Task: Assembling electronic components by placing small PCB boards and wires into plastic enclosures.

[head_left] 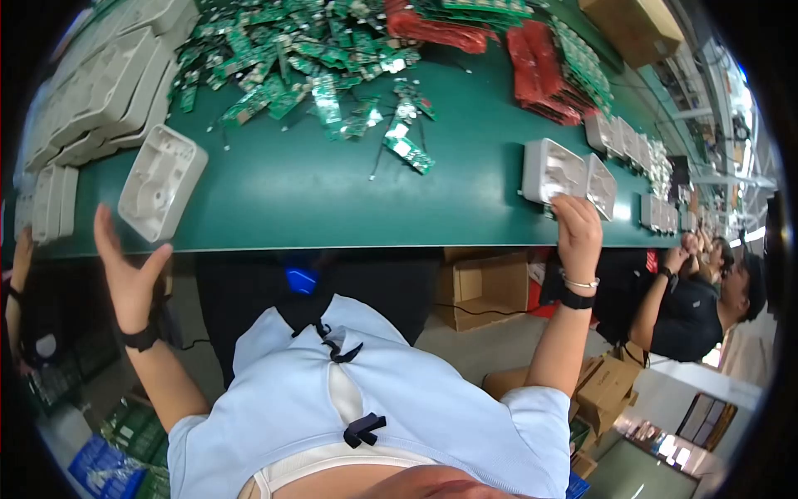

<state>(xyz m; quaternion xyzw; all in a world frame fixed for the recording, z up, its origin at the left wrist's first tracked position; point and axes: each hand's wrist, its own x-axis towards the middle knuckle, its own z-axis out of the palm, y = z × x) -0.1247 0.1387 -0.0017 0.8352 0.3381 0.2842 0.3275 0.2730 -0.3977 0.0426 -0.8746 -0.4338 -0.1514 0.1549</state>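
Green tabletop (332,208) — hands (129,283) (578,226) at pale housings (162,183) (555,169)

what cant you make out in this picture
All in the head view:
- Whether the grip of the right hand is closed on the pale housing: its own fingers hide the contact.
- How far the circuit board pile extends: cut off by the upper edge.
- How many housings the left stack holds: they overlap.
- What the co-worker handles: too small and blurred.
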